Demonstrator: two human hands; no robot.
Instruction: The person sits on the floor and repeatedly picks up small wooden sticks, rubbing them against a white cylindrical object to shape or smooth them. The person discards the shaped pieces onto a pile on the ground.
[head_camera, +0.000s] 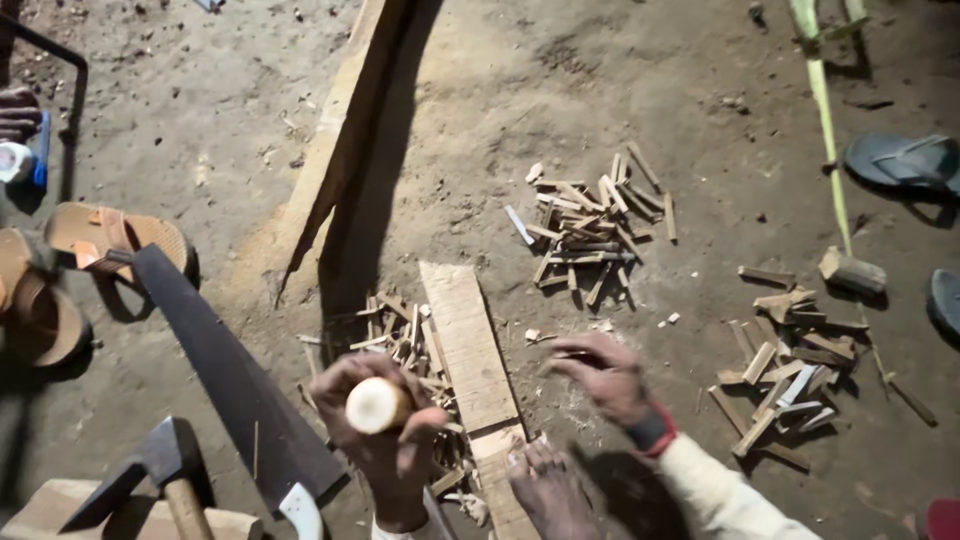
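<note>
Dirt floor (200, 150), splitting sticks off a plank.

Our left hand (385, 435) has its grip wrapped tight on a pale handle (377, 405); its blade is hidden. Just right of that grip lies the plank (468, 345), pinned by our foot (545, 485). Our right hand (605, 375) pinches a thin stick (572, 357) beyond the plank. We judge the work well along: three stick piles (590, 225) lie around, most of the plank uncut. A saw (235, 375) lies left.
</note>
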